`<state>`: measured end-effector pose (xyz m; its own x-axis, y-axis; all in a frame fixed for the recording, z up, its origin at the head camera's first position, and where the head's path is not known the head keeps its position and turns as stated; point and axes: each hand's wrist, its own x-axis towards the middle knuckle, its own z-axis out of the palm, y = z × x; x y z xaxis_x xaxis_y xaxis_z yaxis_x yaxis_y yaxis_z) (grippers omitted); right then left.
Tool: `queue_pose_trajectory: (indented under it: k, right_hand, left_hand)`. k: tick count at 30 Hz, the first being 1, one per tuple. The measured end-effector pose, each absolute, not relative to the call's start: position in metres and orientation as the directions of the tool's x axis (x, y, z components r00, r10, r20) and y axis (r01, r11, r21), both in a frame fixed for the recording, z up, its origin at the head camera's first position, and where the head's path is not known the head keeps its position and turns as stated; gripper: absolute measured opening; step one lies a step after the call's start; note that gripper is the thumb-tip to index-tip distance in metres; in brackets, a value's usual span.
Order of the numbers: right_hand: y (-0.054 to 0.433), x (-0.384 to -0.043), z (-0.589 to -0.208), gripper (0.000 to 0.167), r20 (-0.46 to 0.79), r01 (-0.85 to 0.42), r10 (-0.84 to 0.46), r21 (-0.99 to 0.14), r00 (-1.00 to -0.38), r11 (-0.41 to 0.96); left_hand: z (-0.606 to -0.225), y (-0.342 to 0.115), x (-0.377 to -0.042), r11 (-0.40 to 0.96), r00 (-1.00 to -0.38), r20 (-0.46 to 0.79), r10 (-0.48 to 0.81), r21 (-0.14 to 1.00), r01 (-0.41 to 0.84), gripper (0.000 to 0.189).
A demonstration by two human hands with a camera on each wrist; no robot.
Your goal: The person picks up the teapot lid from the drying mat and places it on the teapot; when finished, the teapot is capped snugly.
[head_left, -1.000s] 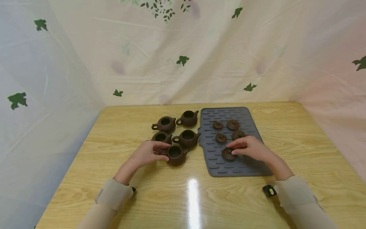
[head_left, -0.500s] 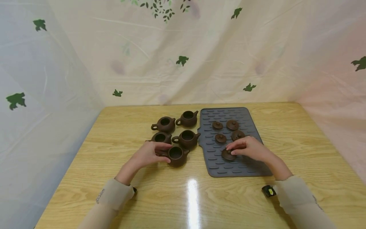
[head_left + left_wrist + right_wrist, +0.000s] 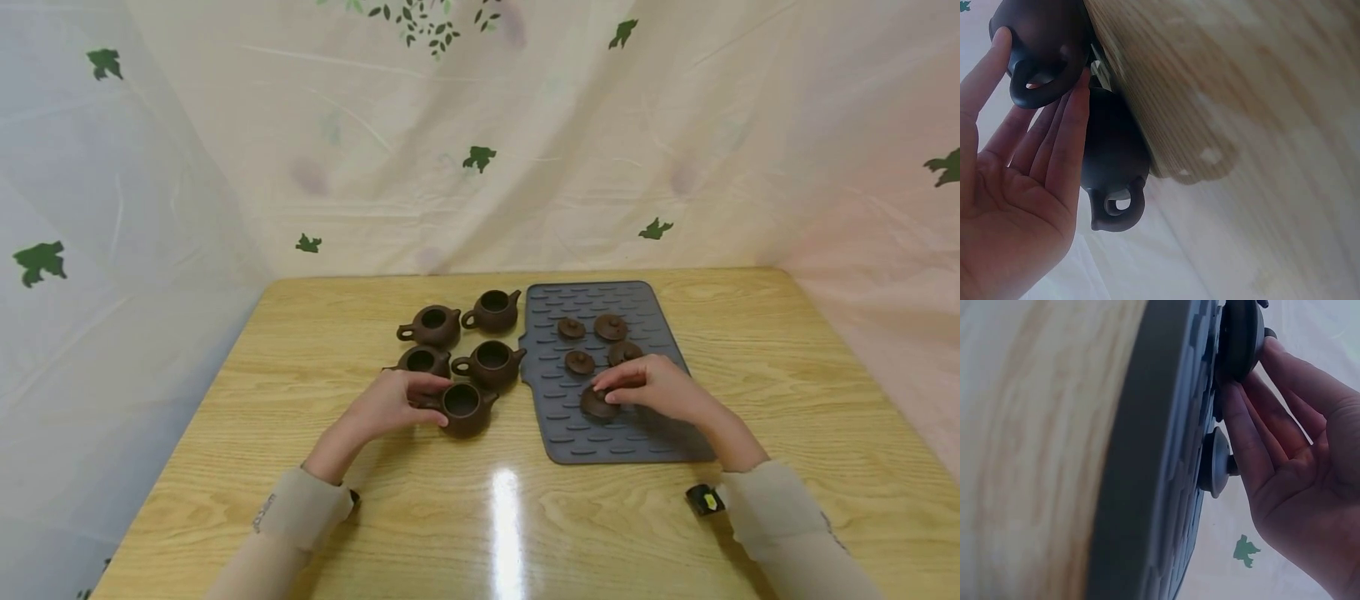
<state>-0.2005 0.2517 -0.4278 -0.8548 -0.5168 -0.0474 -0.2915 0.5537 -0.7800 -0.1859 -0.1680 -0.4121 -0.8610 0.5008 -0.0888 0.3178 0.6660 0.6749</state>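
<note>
2 hands part-curled: L hand (image 3: 385,406) grips nearest teapot (image 3: 471,421), R hand (image 3: 658,388) pinches nearest lid (image 3: 596,407).

hands are covering pots and lids; edges are cropping the rest

in the head view the left hand (image 3: 386,405) is hiding part of the handle of the nearest teapot (image 3: 465,422) and the lower side of the teapot behind it (image 3: 423,360); the right hand (image 3: 660,389) is screening parts of the nearest lid (image 3: 597,406) and another lid (image 3: 623,352). the sleeves (image 3: 296,521) are running off the bottom edge, their lettering showing too small for reading. in the left wrist view the top edge is cutting the nearest teapot. in the right wrist view it is cropping the nearest lid, the mat (image 3: 1132,487) is running off top and bottom, and the desk (image 3: 1041,456) is looking blurred.
</note>
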Motion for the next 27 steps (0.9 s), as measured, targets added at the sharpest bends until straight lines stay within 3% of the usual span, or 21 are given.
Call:
queue_pose_trajectory:
  k: [27]
  right_hand:
    - [0.231,-0.207,-0.42,0.019,-0.026,-0.309,-0.512,-0.771,-0.859,0.558]
  left_hand:
    - [-0.411,-0.168,-0.186,0.669,-0.862,-0.109,0.496,0.68,0.299,0.053]
